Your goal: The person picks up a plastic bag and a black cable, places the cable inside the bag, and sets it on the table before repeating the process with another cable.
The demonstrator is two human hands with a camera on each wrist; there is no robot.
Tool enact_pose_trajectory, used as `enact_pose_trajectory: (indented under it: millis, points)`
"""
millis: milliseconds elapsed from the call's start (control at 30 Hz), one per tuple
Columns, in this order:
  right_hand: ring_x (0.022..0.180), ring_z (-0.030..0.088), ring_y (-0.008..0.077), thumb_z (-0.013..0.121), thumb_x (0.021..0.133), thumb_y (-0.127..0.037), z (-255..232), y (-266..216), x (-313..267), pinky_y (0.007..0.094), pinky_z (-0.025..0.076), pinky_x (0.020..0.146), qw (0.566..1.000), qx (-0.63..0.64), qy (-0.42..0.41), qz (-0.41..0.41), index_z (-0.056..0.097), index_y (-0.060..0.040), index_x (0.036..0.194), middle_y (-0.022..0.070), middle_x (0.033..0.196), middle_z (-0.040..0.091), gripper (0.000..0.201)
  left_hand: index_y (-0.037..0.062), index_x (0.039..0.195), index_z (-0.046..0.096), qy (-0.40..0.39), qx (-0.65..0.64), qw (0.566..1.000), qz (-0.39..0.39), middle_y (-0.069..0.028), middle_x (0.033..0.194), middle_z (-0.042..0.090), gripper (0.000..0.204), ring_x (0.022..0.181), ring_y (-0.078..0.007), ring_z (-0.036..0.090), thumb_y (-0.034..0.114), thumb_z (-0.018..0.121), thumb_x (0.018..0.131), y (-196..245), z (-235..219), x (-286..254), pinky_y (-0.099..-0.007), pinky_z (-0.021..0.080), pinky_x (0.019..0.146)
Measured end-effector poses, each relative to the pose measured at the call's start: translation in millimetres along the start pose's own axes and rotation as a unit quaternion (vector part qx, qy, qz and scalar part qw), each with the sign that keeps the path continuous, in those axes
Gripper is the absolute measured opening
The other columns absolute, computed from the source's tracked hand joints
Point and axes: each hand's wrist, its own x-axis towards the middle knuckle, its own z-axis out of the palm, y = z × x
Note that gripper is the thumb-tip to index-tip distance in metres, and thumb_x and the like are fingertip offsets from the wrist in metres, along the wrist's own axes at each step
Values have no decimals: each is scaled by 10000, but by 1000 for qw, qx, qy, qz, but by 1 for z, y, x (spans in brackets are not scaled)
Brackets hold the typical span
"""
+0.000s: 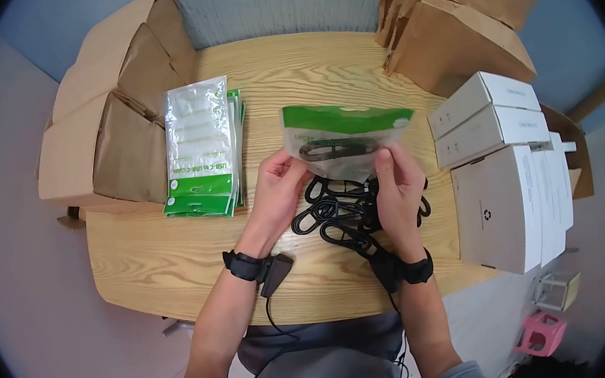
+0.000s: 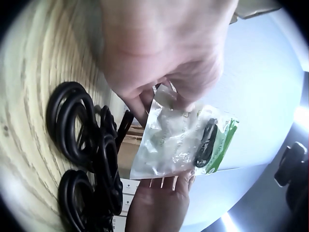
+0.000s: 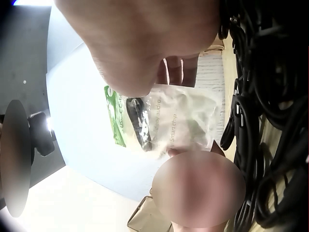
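A clear and green plastic pouch (image 1: 343,123) with a coiled black cable (image 1: 335,149) inside is held up above the table, its green band at the top. The left hand (image 1: 277,191) pinches the pouch's lower left side between thumb and fingers. On its right side, the right hand (image 1: 399,190) grips it, thumb on the near face. In the left wrist view the pouch (image 2: 169,140) hangs between both hands, the cable (image 2: 206,144) near its green end. Below and behind the hands, coiled black cables (image 1: 330,212) lie on the table, partly hidden by the right hand.
Flat green and clear pouches (image 1: 200,148) lie stacked at the left, beside large brown cardboard boxes (image 1: 105,142). White boxes (image 1: 496,192) are piled at the right. Brown paper packages (image 1: 455,36) stand at the back right. A pink stool (image 1: 541,334) is on the floor.
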Motion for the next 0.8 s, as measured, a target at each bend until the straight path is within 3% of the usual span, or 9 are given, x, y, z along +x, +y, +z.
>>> enact_pose_trajectory:
  millis: [67, 133, 233, 333, 467, 533, 600, 667, 800]
  points:
    - [713, 417, 86, 533, 956, -68, 1, -2, -1, 204, 345, 625, 1000, 10, 23, 16, 571, 36, 923, 18, 795, 477, 116, 4, 1152, 579, 40, -44, 998, 6, -66, 1123, 634, 253, 1024, -157, 598, 177, 521, 977, 8, 13, 2, -348, 468, 931]
    - [696, 424, 83, 563, 938, -54, -2, 5, -1, 195, 347, 613, 1000, -9, 22, 13, 580, 35, 904, 16, 789, 489, 97, 6, 1164, 606, 116, -96, 988, 19, -57, 1060, 654, 265, 939, -93, 602, 176, 549, 969, 24, 27, 5, -244, 481, 832]
    - [680, 433, 74, 607, 900, -14, 1, 6, 0, 195, 342, 590, 996, 40, 78, 37, 579, 56, 855, 18, 775, 498, 88, 17, 1159, 616, 106, -68, 992, 14, -28, 1035, 661, 278, 929, -67, 592, 209, 564, 964, 22, 21, 4, -225, 470, 804]
    - [693, 449, 76, 597, 902, -6, -4, 12, -1, 202, 356, 602, 997, -27, 69, 1, 578, 63, 851, 16, 777, 503, 88, 18, 1161, 616, 90, -29, 995, 1, -10, 1022, 661, 294, 922, -53, 581, 230, 568, 963, 15, 14, 1, -219, 461, 799]
    - [708, 459, 75, 593, 896, 9, 2, 6, 0, 200, 359, 612, 998, -30, 60, -9, 583, 66, 850, 14, 780, 506, 73, 32, 1142, 612, 79, 0, 997, -9, -19, 1041, 647, 264, 926, -84, 583, 225, 528, 982, 20, 13, 2, -273, 468, 817]
    - [710, 459, 75, 595, 890, 16, 7, 3, -1, 201, 349, 604, 994, 27, 104, 20, 589, 70, 855, 20, 784, 514, 65, 19, 1131, 626, 103, -33, 994, -2, -1, 997, 647, 281, 890, -63, 563, 238, 558, 968, 26, 25, 2, -238, 449, 794]
    - [712, 462, 79, 603, 882, 16, 3, 7, -2, 200, 351, 606, 996, 15, 91, 12, 594, 73, 865, 27, 793, 520, 60, 7, 1120, 640, 127, -66, 990, 8, 16, 953, 648, 300, 854, -43, 543, 251, 588, 954, 27, 26, 1, -204, 429, 772]
    - [713, 466, 83, 611, 874, 16, 2, 6, -2, 199, 353, 609, 997, 4, 79, -1, 599, 75, 874, 33, 802, 526, 60, 28, 1115, 622, 97, 9, 995, 24, 19, 954, 625, 240, 846, -53, 545, 207, 551, 972, 25, 18, 0, -226, 445, 752]
    - [725, 481, 100, 646, 834, 19, 6, 2, -3, 202, 379, 639, 997, -66, 39, -18, 611, 71, 888, 43, 831, 543, 83, 22, 1073, 625, 125, 15, 992, 25, 26, 929, 614, 212, 824, -46, 532, 193, 560, 967, 26, 21, 0, -210, 435, 730]
